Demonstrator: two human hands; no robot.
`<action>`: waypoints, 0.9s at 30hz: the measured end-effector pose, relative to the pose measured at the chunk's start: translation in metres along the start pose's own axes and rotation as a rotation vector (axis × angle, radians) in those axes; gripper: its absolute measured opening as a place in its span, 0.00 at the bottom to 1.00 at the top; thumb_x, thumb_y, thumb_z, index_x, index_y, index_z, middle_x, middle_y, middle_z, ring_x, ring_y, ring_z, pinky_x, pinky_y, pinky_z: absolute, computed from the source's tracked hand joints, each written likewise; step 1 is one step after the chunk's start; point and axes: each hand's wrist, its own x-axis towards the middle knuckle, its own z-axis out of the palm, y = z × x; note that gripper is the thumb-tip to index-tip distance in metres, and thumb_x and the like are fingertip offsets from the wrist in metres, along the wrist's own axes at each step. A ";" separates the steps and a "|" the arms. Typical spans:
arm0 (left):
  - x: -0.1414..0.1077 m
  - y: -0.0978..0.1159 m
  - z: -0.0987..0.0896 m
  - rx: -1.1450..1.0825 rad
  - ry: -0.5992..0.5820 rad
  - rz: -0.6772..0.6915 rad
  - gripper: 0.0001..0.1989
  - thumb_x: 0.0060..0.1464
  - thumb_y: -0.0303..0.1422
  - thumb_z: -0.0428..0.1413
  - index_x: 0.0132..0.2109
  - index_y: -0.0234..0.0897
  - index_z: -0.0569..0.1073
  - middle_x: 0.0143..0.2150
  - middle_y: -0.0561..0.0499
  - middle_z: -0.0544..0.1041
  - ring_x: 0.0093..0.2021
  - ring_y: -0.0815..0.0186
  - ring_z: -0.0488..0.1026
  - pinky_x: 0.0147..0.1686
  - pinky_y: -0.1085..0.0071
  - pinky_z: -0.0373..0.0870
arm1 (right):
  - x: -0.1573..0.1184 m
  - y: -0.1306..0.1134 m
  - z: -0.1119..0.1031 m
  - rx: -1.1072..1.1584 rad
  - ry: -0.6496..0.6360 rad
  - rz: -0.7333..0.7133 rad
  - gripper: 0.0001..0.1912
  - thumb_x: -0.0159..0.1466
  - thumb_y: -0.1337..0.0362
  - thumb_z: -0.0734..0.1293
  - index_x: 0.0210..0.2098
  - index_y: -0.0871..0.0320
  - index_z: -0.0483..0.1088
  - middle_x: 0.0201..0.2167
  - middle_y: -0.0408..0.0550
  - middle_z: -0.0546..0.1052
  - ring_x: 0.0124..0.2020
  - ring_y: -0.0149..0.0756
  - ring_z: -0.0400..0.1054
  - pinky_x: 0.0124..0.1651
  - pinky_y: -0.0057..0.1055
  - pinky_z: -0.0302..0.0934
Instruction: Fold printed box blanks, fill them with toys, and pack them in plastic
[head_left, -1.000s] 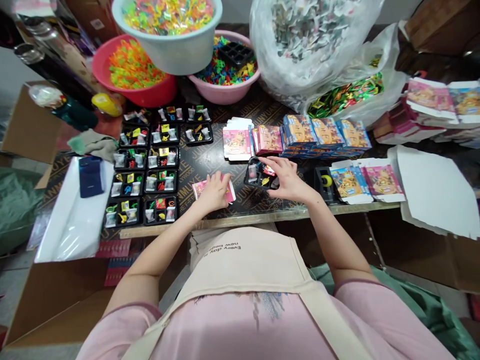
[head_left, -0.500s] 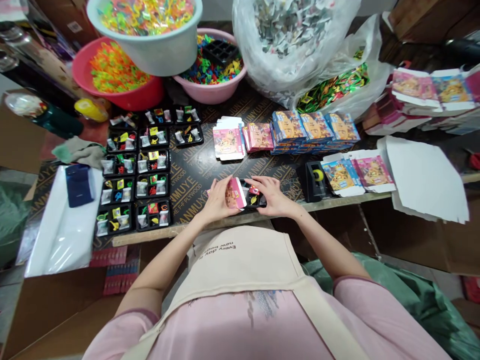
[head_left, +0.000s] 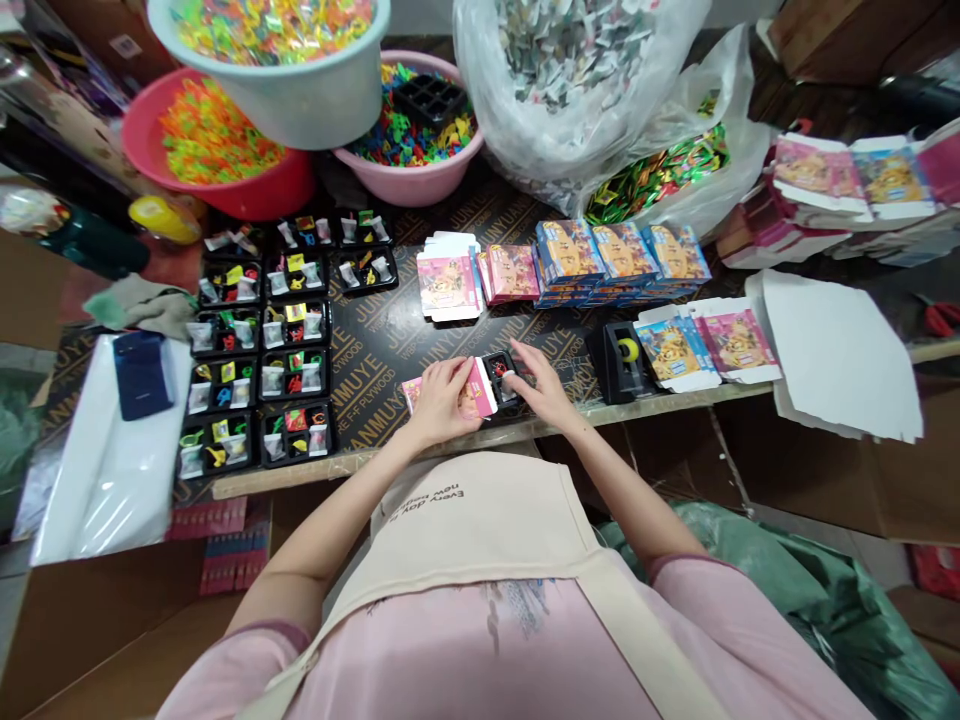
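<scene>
My left hand [head_left: 442, 398] is wrapped over a pink printed box [head_left: 478, 388] lying near the table's front edge, its right end facing the other hand. A black compartment tray [head_left: 493, 362] sits partly in that end of the box, with a red piece and a white packet showing. My right hand [head_left: 545, 390] grips the tray's right end, thumb near the white packet and fingers along the far side. The part of the tray inside the box is hidden. To the left, several filled black trays [head_left: 295, 373] stand in columns.
Behind my hands are flat pink boxes [head_left: 448, 285] and stacked blue boxes [head_left: 570, 255]. A tape dispenser [head_left: 616, 365] and more flat cartons [head_left: 739, 340] lie right. Tubs [head_left: 300, 105] and a plastic bag [head_left: 517, 150] line the back. A phone [head_left: 142, 375] lies left.
The tray and the box have come closer together, so different tray compartments show. My right hand has shifted its fingers on the tray. The view has moved slightly.
</scene>
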 end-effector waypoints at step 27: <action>0.002 0.023 0.014 -1.560 0.163 -0.605 0.22 0.33 0.47 0.72 0.34 0.38 0.80 0.34 0.47 0.82 0.47 0.54 0.79 0.46 0.60 0.75 | 0.013 -0.039 0.028 0.766 0.314 0.406 0.19 0.50 0.54 0.76 0.39 0.55 0.77 0.32 0.44 0.81 0.37 0.40 0.75 0.47 0.38 0.68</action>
